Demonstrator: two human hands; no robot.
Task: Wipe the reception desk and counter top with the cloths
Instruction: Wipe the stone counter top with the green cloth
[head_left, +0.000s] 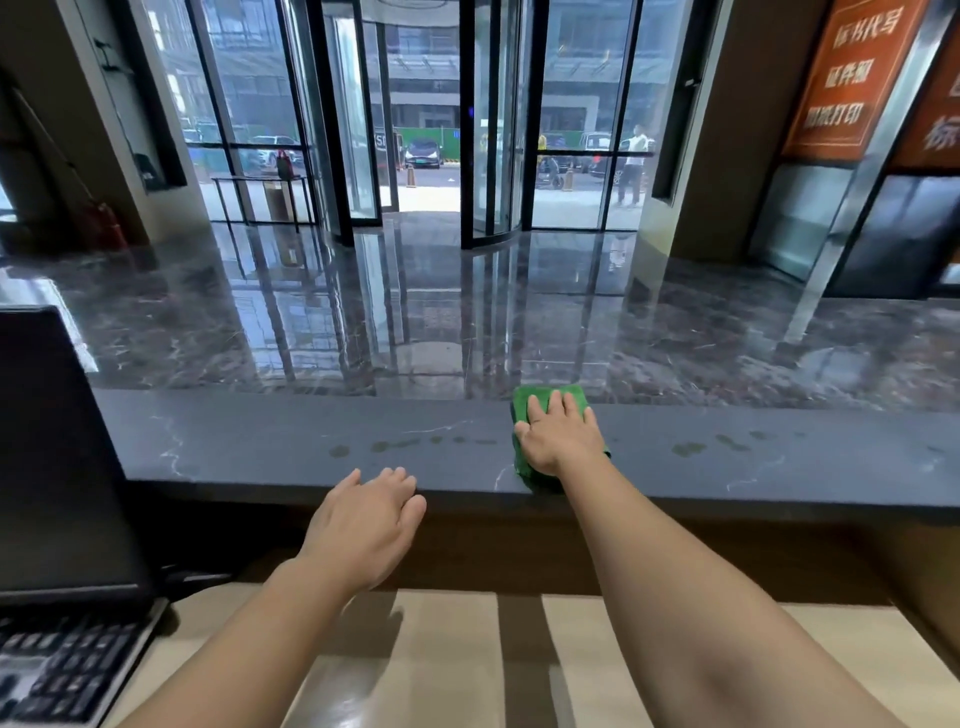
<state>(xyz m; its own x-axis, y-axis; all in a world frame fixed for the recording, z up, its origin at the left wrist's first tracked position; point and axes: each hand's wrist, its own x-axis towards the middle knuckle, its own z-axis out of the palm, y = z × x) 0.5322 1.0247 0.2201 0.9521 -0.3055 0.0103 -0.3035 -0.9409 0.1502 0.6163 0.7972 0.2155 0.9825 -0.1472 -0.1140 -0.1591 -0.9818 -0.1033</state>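
a glossy dark marble floor (467, 322) fills the lobby well beyond the fingers, running to glass revolving doors (415, 130). nearer, a long dark stone desk top (311, 441) crosses the view, and both hands reach it. below it, close to the person, lies a lower pale desk (447, 649). a black monitor (52, 467) stands on it far to the left of the left fingers, with a keyboard (62, 670) in front of it. the right hand (558, 439) lies flat on a folded green cloth (522, 402), its fingers (556, 410) straight and spread, pressing down, not curled round it. the cloth rests on the desk top under that palm and spans it from the far edge to the near edge. the left hand (371, 519) holds nothing. its fingers (400, 480) are relaxed and slightly bent at the desk top's near edge; whether they touch it cannot be told. small damp marks (340, 451) dot the stone between the two hands, and more (688, 448) lie right of the right fingers. far off by the glass stands a bin (278, 200), its contents unclear.
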